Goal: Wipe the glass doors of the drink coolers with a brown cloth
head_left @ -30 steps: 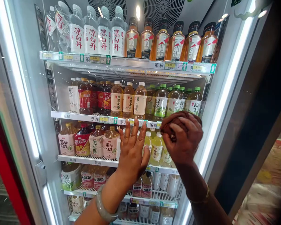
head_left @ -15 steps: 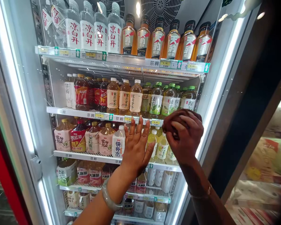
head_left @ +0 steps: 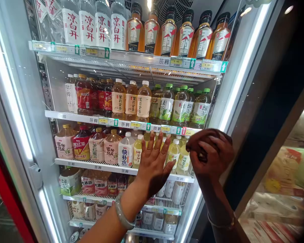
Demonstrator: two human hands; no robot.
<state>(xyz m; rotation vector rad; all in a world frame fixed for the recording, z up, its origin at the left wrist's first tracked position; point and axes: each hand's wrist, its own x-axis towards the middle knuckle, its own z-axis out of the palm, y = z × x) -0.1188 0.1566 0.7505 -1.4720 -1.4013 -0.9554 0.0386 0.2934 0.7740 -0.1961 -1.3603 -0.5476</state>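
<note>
My left hand (head_left: 152, 167), with a bangle (head_left: 122, 212) on its wrist, is spread flat in front of the lit drinks cooler. It seems to lie against the glass door, though contact is hard to confirm. To the right, my right hand (head_left: 216, 159) is closed around a bunched brown cloth (head_left: 199, 139) near the cooler's right edge. Behind my left fingers stand bottles with yellowish drinks, partly hidden. A white-capped bottle (head_left: 126, 151) shows left of that hand, and green-capped tea bottles (head_left: 180, 107) stand on the shelf above.
Clear water bottles (head_left: 87, 27) and amber bottles (head_left: 169, 35) fill the top shelf. The cooler's shelf edge (head_left: 76, 115) carries price tags. A bright light strip (head_left: 245, 67) runs down the right side, beside a dark frame. More packaged goods (head_left: 281, 168) sit at far right.
Both hands have shifted slightly right and a little lower across the cooler front, the right one still gripping the cloth. The camera view has moved slightly, too.
</note>
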